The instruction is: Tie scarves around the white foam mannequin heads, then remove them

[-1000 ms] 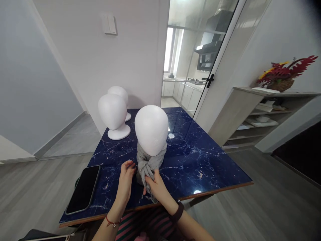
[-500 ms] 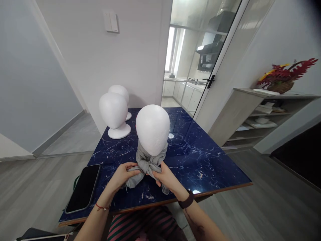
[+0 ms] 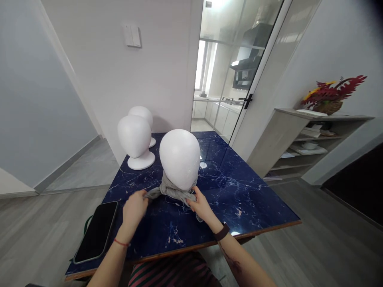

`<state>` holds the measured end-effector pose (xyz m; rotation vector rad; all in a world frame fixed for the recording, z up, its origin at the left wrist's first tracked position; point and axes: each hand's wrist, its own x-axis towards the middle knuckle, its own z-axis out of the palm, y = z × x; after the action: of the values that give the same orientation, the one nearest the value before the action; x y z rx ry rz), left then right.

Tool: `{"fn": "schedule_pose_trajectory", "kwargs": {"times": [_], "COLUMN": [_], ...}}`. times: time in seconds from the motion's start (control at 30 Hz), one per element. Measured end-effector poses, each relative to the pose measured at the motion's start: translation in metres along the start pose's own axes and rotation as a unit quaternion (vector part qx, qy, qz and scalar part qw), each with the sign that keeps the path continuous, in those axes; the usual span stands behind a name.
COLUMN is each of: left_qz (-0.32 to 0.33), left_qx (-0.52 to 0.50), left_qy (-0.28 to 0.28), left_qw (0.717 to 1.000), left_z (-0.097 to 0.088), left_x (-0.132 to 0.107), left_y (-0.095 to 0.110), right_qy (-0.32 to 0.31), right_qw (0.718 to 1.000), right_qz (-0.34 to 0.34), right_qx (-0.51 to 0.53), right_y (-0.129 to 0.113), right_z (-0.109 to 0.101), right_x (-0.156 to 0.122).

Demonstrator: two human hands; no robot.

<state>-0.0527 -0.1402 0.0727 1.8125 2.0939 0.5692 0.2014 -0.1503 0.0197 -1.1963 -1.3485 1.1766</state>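
Head view: holding left hand (image 3: 134, 208) out to the side, right hand (image 3: 203, 206) close by the white foam head (image 3: 180, 157). Pinching grey scarf (image 3: 176, 193) between closed fingers (image 3: 198, 194) of both.

The head camera looks forward and down, close over the table (image 3: 236, 191); its dark upper-right corner seems vignetted.

Thin red bracelet (image 3: 121, 242); dark wristband (image 3: 222, 232); striped clothing (image 3: 170, 271).

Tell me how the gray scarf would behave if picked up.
Likely floppy: the gray scarf wraps in folds beneath the white head. Probably easy to squeeze, since it bunches narrowly at the left hand and right hand.
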Motion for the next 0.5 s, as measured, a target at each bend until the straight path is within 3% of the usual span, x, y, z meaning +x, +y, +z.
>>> {"fn": "schedule_pose_trajectory", "kwargs": {"times": [0.1, 0.2, 0.33, 0.43, 0.5], "left_qz": [0.143, 0.214, 0.215, 0.206, 0.205], "left_qx": [-0.099, -0.13, -0.205, -0.236, -0.215], "left_qy": [-0.134, -0.15, -0.157, -0.18, -0.167], "left_qw": [0.976, 0.956, 0.942, 0.932, 0.94], "left_z": [0.025, 0.051, 0.071, 0.068, 0.058], "left_x": [-0.041, -0.077, -0.094, -0.089, -0.082], "left_y": [0.025, 0.057, 0.088, 0.088, 0.078], "right_qy": [-0.014, -0.007, -0.024, -0.022, -0.008], "right_qw": [0.999, 0.999, 1.0, 0.997, 0.996], "right_qz": [0.012, 0.005, -0.003, -0.015, -0.01], "right_qx": [-0.027, -0.04, 0.012, 0.074, 0.088], "right_y": [0.006, 0.006, 0.004, 0.002, -0.001], "right_z": [0.012, 0.016, 0.012, 0.009, 0.01], "right_x": [-0.005, -0.008, -0.005, -0.002, -0.002]}}
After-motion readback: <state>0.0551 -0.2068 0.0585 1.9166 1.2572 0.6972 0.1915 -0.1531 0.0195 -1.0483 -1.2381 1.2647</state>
